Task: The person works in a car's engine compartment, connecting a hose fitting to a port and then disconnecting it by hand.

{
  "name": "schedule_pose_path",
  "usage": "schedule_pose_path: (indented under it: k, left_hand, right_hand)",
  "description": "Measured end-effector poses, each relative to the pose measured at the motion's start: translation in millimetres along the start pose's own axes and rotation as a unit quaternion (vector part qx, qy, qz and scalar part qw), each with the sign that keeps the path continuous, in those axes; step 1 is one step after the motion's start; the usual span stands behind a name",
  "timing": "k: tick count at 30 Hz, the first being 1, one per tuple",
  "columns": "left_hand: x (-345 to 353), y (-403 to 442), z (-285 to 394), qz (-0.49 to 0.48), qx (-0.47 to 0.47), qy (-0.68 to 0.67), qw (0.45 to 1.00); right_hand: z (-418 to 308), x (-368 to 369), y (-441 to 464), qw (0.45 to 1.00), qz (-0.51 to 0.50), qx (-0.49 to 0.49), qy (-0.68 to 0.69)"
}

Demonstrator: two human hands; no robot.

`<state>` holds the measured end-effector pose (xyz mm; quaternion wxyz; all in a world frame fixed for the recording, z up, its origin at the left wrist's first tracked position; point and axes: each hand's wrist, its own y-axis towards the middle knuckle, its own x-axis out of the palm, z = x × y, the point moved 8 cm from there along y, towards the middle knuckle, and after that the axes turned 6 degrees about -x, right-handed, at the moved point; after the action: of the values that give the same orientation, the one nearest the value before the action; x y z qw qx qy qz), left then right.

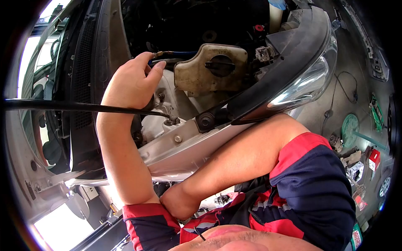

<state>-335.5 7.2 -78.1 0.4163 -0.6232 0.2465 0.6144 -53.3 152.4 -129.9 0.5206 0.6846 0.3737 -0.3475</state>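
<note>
In the head view, my left hand (133, 81) reaches into the engine bay, its fingers curled at the brass end of a blue hose (180, 53). A bit of blue shows between thumb and forefinger; the other fingers are hidden. Right of this hand sits a stained, yellowed plastic reservoir (190, 75) with a black cap (220, 65). My right hand (180, 203) is tucked against my left elbow and sleeve, below the fender edge. Its fingers are out of sight.
A thin black prop rod (63, 105) crosses over my left forearm. The headlight (305, 81) and silver fender (178, 154) border the bay. On the floor at right are a cable (335, 94), a green round-topped stool (351, 129) and a red box (374, 159).
</note>
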Motion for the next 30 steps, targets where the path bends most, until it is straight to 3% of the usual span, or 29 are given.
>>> schedule_pose_path:
  k: [30]
  left_hand:
    - [0.5,-0.2,-0.6,0.007,0.003,-0.003,1.000]
  right_hand:
    - [-0.4,0.2,-0.4,1.000,-0.008,0.001,-0.004]
